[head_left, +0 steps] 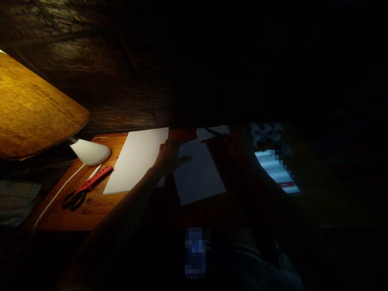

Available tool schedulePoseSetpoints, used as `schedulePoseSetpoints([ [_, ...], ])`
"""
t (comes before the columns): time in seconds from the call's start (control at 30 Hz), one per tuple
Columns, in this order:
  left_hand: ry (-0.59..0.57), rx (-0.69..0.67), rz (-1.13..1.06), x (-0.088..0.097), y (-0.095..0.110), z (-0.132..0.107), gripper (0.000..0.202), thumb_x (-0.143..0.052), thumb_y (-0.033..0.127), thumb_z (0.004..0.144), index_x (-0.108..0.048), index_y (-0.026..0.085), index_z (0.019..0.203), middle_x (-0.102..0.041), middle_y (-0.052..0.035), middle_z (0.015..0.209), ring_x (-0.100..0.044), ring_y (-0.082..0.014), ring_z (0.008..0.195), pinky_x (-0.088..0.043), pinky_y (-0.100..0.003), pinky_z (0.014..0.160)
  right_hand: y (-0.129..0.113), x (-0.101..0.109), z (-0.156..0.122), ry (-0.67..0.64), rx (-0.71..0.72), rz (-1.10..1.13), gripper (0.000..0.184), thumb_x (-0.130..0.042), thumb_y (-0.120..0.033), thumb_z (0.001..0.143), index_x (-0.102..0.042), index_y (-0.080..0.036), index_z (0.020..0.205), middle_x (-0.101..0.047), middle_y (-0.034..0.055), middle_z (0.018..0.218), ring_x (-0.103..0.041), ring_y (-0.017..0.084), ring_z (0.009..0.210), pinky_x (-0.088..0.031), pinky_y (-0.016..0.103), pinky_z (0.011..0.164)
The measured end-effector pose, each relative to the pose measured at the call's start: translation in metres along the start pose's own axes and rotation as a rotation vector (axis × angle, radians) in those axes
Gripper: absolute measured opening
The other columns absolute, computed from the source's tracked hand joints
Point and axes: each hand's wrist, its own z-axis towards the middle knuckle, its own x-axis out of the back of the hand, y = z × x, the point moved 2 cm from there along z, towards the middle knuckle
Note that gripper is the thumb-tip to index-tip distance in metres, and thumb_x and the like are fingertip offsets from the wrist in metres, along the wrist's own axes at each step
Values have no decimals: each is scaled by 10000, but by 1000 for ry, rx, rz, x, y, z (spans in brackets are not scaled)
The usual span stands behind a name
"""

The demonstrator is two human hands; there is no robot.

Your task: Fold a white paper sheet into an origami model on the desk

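Observation:
In dim light, my left hand (169, 154) rests at the inner edges of two white sheets, thumb stretched out over the shadowed paper sheet (201, 176). Its fingers lie apart by the brightly lit paper sheet (141, 155). Farther right, my right hand (238, 145) is mostly lost in shadow. From it a dark slender pointed tool (214, 132) reaches left across a small piece of white paper (204, 134). The tool's exact kind is too dark to make out. The small piece lies just beyond the shadowed sheet's far edge.
Black-handled scissors (74, 199) and a red strip with holes (96, 179) lie left on the wooden table (100, 218). Behind them stands a lamp with a white base (91, 152) and yellow shade (36, 109). A lit phone screen (274, 169) glows at right, near crumpled material (266, 133).

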Motion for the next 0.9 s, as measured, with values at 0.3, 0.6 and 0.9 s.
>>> schedulePoseSetpoints([
  [0.3, -19, 37, -51, -2, -6, 5, 735, -693, 674, 881, -558, 161, 1389, -531, -240, 1464, -504, -456, 1338, -451, -656, 1092, -31, 7, -11, 34, 133, 120, 160, -647, -281, 946, -724, -168, 1028, -725, 187, 1140, -645, 361, 1107, -478, 488, 943],
  [0.6, 15, 55, -93, 0, -11, 10, 558, -726, 619, 891, -635, 214, 1263, -598, -169, 1375, -532, -409, 1306, -454, -614, 1096, -55, -2, -25, -100, 312, 188, 95, -640, -241, 938, -716, -190, 963, -728, 127, 1106, -653, 288, 1048, -453, 417, 957],
  [0.9, 265, -24, -510, 6, -6, 10, 341, -741, 365, 828, -673, 190, 1113, -737, -98, 1115, -688, -271, 1038, -559, -426, 939, -65, -2, -31, -186, 252, 539, 454, -726, -360, 929, -585, -161, 1312, -754, 133, 1179, -710, 268, 1068, -532, 377, 905],
])
